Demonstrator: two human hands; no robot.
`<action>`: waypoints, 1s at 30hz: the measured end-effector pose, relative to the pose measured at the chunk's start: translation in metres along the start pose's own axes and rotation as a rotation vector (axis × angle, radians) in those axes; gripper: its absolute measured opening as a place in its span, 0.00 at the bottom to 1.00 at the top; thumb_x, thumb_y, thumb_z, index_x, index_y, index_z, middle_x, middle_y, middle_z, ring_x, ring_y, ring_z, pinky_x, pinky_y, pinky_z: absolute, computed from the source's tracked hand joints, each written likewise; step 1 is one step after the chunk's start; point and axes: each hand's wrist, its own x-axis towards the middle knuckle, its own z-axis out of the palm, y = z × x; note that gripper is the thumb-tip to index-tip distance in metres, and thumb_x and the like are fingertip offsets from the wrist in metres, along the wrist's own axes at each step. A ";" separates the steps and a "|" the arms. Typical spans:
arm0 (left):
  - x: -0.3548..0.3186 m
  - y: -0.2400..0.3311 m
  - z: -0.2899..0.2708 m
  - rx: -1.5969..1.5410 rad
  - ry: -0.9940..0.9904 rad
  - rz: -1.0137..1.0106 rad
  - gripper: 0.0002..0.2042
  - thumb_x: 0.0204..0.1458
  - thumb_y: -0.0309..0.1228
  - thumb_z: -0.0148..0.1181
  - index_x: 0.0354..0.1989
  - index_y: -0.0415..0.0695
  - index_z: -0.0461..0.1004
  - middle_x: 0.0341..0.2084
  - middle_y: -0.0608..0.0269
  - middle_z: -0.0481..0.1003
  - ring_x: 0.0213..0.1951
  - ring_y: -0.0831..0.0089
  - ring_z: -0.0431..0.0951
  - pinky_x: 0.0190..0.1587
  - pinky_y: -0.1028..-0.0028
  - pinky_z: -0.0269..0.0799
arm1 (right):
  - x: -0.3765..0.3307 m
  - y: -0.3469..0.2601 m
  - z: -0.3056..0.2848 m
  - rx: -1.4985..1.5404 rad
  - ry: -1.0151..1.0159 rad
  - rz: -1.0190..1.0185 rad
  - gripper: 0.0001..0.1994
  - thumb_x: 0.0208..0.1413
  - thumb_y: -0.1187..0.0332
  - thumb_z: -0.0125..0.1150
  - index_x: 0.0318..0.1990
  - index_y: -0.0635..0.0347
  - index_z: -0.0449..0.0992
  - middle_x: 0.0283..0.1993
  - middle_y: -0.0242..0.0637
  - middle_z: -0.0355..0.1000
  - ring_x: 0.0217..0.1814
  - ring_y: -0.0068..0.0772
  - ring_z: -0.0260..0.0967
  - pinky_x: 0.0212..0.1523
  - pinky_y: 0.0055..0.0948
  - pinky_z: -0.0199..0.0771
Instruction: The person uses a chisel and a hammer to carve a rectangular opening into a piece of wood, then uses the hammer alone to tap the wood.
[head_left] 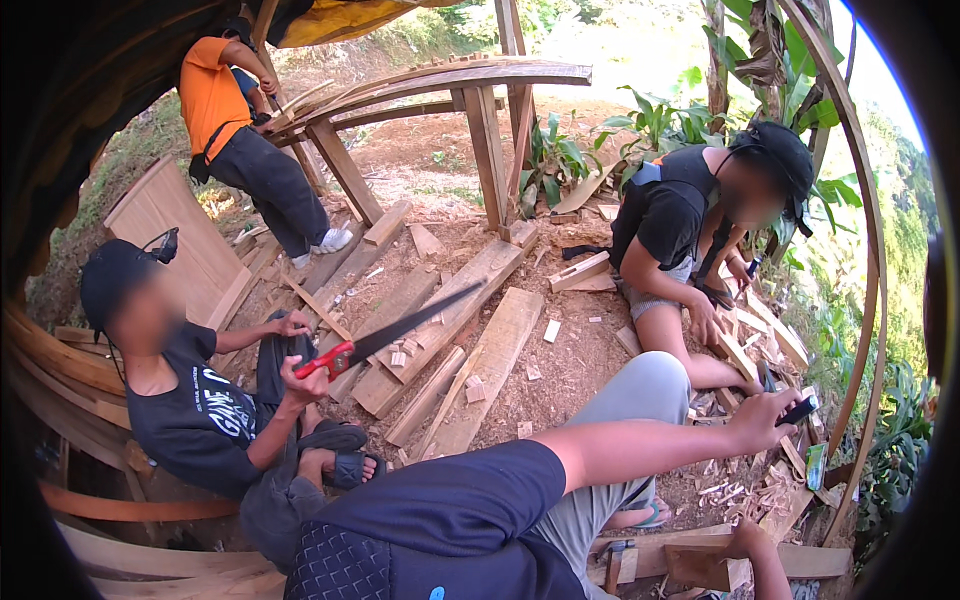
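Sunlit dirt ground (420,160), scattered planks (490,365), greenery (660,125).

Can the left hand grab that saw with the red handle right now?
Probably not. The left hand is stretched out the other way, gripping a dark tool. The saw lies beyond the bent knee, and another person's hand holds it.

rough pale wood planks (490,350), glossy metal saw blade (415,320).

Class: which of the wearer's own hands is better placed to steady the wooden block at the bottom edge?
Right, probably. The right hand already rests on the wooden block, while the left hand is farther off, fingers closed around a dark object.
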 end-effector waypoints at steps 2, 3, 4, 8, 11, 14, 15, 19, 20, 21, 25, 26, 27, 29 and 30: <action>0.001 0.004 0.002 -0.006 -0.012 -0.001 0.22 0.51 0.28 0.69 0.52 0.48 0.67 0.37 0.52 0.82 0.41 0.50 0.83 0.42 0.55 0.76 | 0.006 0.012 0.008 0.040 0.030 0.022 0.52 0.20 0.45 0.87 0.58 0.64 0.74 0.57 0.51 0.76 0.61 0.47 0.74 0.62 0.40 0.75; 0.002 0.006 0.003 -0.006 -0.010 0.005 0.22 0.51 0.28 0.69 0.52 0.48 0.67 0.37 0.52 0.81 0.41 0.50 0.83 0.42 0.55 0.76 | 0.008 0.018 0.013 0.059 0.044 0.033 0.52 0.20 0.46 0.88 0.58 0.65 0.75 0.56 0.52 0.76 0.61 0.47 0.74 0.62 0.40 0.75; -0.001 0.003 0.001 0.003 0.001 -0.003 0.22 0.51 0.28 0.69 0.53 0.48 0.67 0.36 0.53 0.81 0.41 0.50 0.83 0.42 0.55 0.76 | -0.002 0.006 0.002 0.060 0.044 0.033 0.48 0.23 0.47 0.86 0.56 0.65 0.75 0.56 0.52 0.77 0.60 0.48 0.75 0.60 0.40 0.75; -0.005 0.008 -0.008 0.008 0.005 -0.020 0.20 0.52 0.29 0.69 0.51 0.48 0.69 0.36 0.53 0.81 0.41 0.50 0.82 0.42 0.55 0.75 | -0.026 -0.004 -0.015 0.199 0.042 0.020 0.43 0.28 0.50 0.83 0.55 0.64 0.75 0.54 0.53 0.77 0.58 0.50 0.75 0.59 0.42 0.76; -0.007 0.005 -0.009 0.003 0.002 -0.020 0.20 0.51 0.30 0.70 0.51 0.47 0.70 0.36 0.54 0.81 0.41 0.50 0.82 0.42 0.55 0.75 | -0.029 -0.003 -0.006 0.240 0.088 0.041 0.40 0.30 0.50 0.82 0.54 0.62 0.76 0.53 0.53 0.78 0.58 0.51 0.76 0.58 0.42 0.76; -0.003 0.000 0.001 0.020 -0.045 -0.063 0.21 0.50 0.31 0.71 0.52 0.47 0.71 0.36 0.54 0.81 0.39 0.51 0.82 0.43 0.56 0.75 | -0.031 0.002 0.003 0.213 0.079 0.001 0.47 0.30 0.50 0.82 0.60 0.64 0.71 0.54 0.54 0.77 0.57 0.53 0.76 0.58 0.45 0.76; 0.004 -0.013 0.004 0.066 0.016 0.009 0.21 0.49 0.30 0.70 0.52 0.47 0.72 0.36 0.55 0.81 0.37 0.53 0.82 0.43 0.58 0.76 | -0.022 0.001 -0.002 0.077 0.074 -0.048 0.33 0.41 0.53 0.72 0.57 0.57 0.76 0.51 0.56 0.78 0.57 0.53 0.76 0.61 0.46 0.73; 0.019 -0.025 0.013 0.076 0.004 0.020 0.21 0.55 0.44 0.65 0.51 0.44 0.77 0.29 0.55 0.82 0.31 0.62 0.83 0.36 0.61 0.77 | -0.005 0.028 0.011 0.036 0.151 0.059 0.30 0.41 0.50 0.70 0.50 0.61 0.81 0.50 0.54 0.79 0.55 0.54 0.76 0.57 0.49 0.73; 0.020 -0.023 0.007 0.102 -0.144 -0.172 0.24 0.53 0.47 0.68 0.50 0.40 0.77 0.30 0.55 0.83 0.32 0.65 0.84 0.36 0.64 0.77 | -0.012 0.035 0.016 0.078 0.159 0.156 0.29 0.41 0.49 0.70 0.47 0.63 0.82 0.49 0.54 0.79 0.53 0.54 0.76 0.55 0.48 0.75; 0.018 -0.036 -0.003 0.173 0.036 -0.010 0.21 0.53 0.42 0.71 0.47 0.40 0.77 0.30 0.55 0.83 0.32 0.68 0.84 0.36 0.67 0.78 | -0.024 0.026 -0.005 0.192 0.201 0.241 0.28 0.38 0.50 0.75 0.41 0.66 0.83 0.43 0.53 0.81 0.45 0.51 0.80 0.48 0.44 0.80; 0.018 -0.046 -0.014 -0.187 0.019 -0.082 0.19 0.53 0.30 0.73 0.48 0.35 0.73 0.40 0.52 0.81 0.38 0.69 0.83 0.38 0.74 0.81 | -0.090 0.029 -0.021 0.986 0.228 0.504 0.28 0.40 0.51 0.77 0.38 0.73 0.83 0.37 0.50 0.82 0.35 0.40 0.82 0.38 0.38 0.85; 0.021 -0.046 -0.014 -0.217 0.015 -0.025 0.19 0.53 0.29 0.73 0.49 0.34 0.73 0.40 0.52 0.80 0.38 0.70 0.83 0.37 0.75 0.81 | -0.111 0.027 -0.019 1.181 0.256 0.548 0.26 0.43 0.56 0.75 0.45 0.70 0.82 0.42 0.47 0.82 0.37 0.40 0.82 0.39 0.38 0.86; 0.022 -0.047 -0.014 -0.243 0.019 0.031 0.20 0.54 0.28 0.73 0.50 0.34 0.72 0.41 0.52 0.80 0.38 0.71 0.83 0.36 0.77 0.81 | -0.119 0.021 -0.007 1.318 0.289 0.641 0.28 0.44 0.56 0.75 0.48 0.70 0.80 0.44 0.48 0.81 0.40 0.41 0.82 0.40 0.37 0.86; 0.020 -0.030 -0.003 -0.251 0.001 -0.055 0.20 0.54 0.30 0.72 0.50 0.35 0.72 0.40 0.53 0.81 0.35 0.72 0.83 0.33 0.76 0.79 | -0.132 0.016 0.025 1.582 0.393 0.821 0.32 0.45 0.55 0.73 0.54 0.70 0.77 0.48 0.49 0.79 0.44 0.43 0.81 0.42 0.37 0.86; 0.021 -0.031 0.005 -0.248 0.003 -0.074 0.18 0.53 0.31 0.72 0.48 0.37 0.74 0.37 0.54 0.82 0.33 0.71 0.83 0.33 0.74 0.78 | -0.128 0.002 0.048 1.757 0.478 0.808 0.35 0.47 0.52 0.72 0.58 0.69 0.74 0.51 0.51 0.78 0.51 0.47 0.79 0.49 0.39 0.84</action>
